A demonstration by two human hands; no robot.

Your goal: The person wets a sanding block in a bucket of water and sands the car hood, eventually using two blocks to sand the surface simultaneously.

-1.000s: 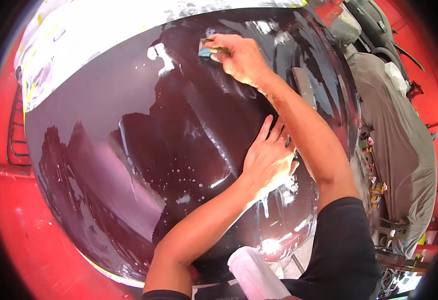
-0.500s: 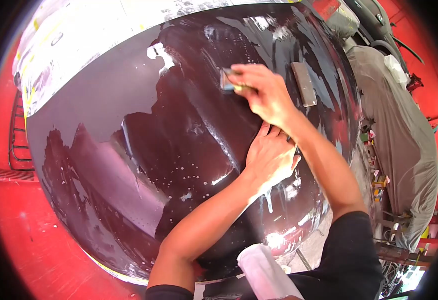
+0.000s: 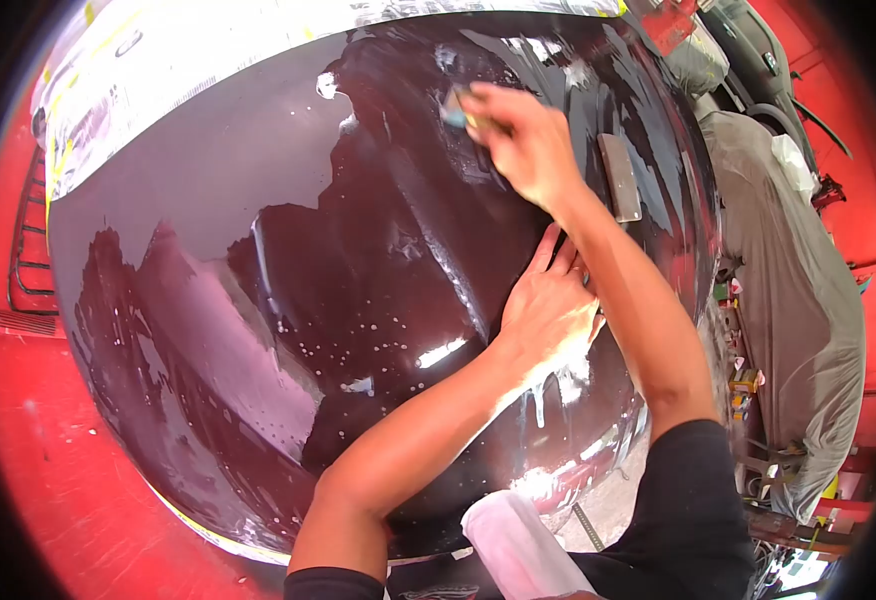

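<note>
So the right hand (image 3: 530,140) is up in the top centre of the frame, fingers pinched around a small tool (image 3: 455,110) with a bluish edge. Too blurry to say exactly what it is, but it's down at the glossy, wet-looking dark panel (image 3: 358,265), or right over it; can't tell if it's actually touching. Half a second ago hand and tool sat lower in the frame; now they've gone back up, though not as far up and left as a second ago.

Left hand (image 3: 546,312) has pretty much stayed put near the middle of the frame: palm down on the panel, fingers spread, not gripping anything, with the right forearm passing just by its fingertips. The grey-brown block (image 3: 621,178) lying on the panel, right of the right hand, was partly hidden by that arm a second ago and now shows in full.

White masking sheet (image 3: 208,50) with yellow tape still covers the upper left, and the grey cover (image 3: 788,290) is still draped down the right side. The whole view has shifted a touch too.
</note>
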